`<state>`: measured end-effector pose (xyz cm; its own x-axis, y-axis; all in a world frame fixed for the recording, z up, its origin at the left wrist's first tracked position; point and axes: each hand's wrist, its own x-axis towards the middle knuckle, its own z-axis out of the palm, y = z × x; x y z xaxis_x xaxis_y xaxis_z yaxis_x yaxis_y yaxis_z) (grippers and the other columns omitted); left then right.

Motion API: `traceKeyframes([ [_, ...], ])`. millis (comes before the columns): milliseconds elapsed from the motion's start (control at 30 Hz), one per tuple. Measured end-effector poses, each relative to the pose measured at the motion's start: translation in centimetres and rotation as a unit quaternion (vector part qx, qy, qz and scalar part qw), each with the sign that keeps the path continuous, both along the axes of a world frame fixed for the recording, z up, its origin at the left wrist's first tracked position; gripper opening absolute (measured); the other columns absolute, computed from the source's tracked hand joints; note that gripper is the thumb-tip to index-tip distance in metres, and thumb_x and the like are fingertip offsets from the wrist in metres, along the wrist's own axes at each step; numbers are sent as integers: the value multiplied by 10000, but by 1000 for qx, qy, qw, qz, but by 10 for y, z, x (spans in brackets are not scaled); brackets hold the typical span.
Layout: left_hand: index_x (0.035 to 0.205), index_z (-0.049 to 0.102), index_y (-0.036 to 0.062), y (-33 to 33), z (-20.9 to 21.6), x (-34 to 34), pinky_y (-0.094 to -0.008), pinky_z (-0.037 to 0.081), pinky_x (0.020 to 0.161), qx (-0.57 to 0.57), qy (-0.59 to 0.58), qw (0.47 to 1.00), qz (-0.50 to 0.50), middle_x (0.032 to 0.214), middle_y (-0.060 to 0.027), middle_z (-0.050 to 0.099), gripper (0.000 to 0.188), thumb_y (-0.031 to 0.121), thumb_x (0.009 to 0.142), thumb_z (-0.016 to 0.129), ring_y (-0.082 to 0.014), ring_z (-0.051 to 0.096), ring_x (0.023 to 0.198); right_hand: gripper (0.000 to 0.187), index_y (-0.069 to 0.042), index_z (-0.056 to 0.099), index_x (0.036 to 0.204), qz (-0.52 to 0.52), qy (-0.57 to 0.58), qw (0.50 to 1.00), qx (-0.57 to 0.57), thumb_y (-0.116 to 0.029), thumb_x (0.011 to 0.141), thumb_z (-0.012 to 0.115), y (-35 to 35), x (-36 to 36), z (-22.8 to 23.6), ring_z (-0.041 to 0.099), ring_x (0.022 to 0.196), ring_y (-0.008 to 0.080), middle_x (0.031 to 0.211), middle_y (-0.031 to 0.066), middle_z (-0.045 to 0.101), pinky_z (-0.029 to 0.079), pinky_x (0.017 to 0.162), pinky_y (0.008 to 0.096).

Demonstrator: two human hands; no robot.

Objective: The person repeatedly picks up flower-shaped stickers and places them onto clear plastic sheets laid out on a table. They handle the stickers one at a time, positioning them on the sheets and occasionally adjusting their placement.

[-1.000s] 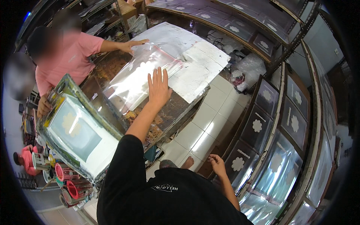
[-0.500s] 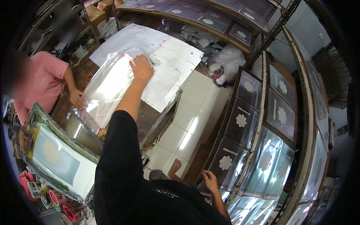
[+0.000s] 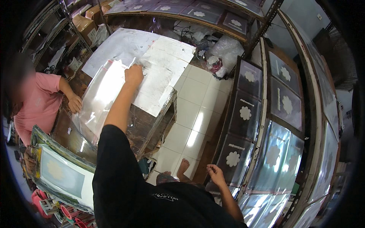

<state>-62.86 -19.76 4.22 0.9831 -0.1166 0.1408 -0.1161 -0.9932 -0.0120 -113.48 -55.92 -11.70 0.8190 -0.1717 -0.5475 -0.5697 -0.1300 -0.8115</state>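
My left hand (image 3: 134, 74) reaches over the worktable, its fingers closed on the upper right edge of a stack of clear plastic sheets (image 3: 103, 85). Part of that edge stands up beside the fingers. My right hand (image 3: 216, 174) hangs low beside the drying rack, fingers curled with the tips close together and nothing seen in them. Across the table, a co-worker's hand (image 3: 75, 103) rests by the left edge of the sheets. The co-worker's other hand (image 3: 29, 159) is at the end of a screen printing frame (image 3: 88, 176).
White boards (image 3: 164, 57) cover the table's far side. To my right, rack shelves carry several printed plastic sheets (image 3: 242, 110) with pale flower shapes. Crumpled clear plastic (image 3: 228, 51) lies beyond the table. Red-rimmed containers (image 3: 68, 212) stand below the printing frame.
My left hand has gone from spread fingers on the plastic to a closed grip at its edge. The co-worker's near hand has drawn back slightly. The whole view has shifted a little.
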Motion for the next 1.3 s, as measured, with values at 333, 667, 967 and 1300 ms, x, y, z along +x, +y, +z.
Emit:
traceKeyframes([
  [333, 1200, 643, 44, -80, 54, -206, -436, 409, 773, -128, -73, 947, -285, 887, -110, 543, 433, 49, 766, 643, -301, 550, 882, 540, -132, 358, 1451, -43, -106, 933, 341, -323, 1000, 585, 26, 144, 106, 564, 1219, 321, 1436, 190, 462, 500, 976, 427],
  [667, 1272, 610, 89, -88, 51, -369, -401, 391, 829, -104, -48, 837, -535, 836, -55, 481, 514, 70, 760, 653, -240, 519, 835, 626, -93, 376, 1474, 6, -168, 912, 374, -360, 968, 632, 31, 145, 178, 593, 1167, 328, 1449, 147, 423, 529, 944, 432],
  [967, 1345, 569, 59, -93, 43, -498, -443, 374, 830, -210, 58, 715, -664, 906, -117, 513, 590, 189, 795, 739, -291, 504, 858, 354, -13, 626, 1226, -112, -242, 963, -33, -103, 884, 619, 38, -43, 192, 680, 1010, 239, 1127, 140, 676, 569, 856, 357],
  [1300, 1256, 620, -3, -81, 19, -544, -444, 383, 812, -302, 97, 708, -632, 924, -144, 510, 453, 204, 862, 703, -318, 494, 875, 336, -36, 539, 1308, -515, -227, 816, -133, -84, 977, 566, 76, -394, 247, 646, 1152, 256, 1342, 107, 574, 541, 962, 365],
])
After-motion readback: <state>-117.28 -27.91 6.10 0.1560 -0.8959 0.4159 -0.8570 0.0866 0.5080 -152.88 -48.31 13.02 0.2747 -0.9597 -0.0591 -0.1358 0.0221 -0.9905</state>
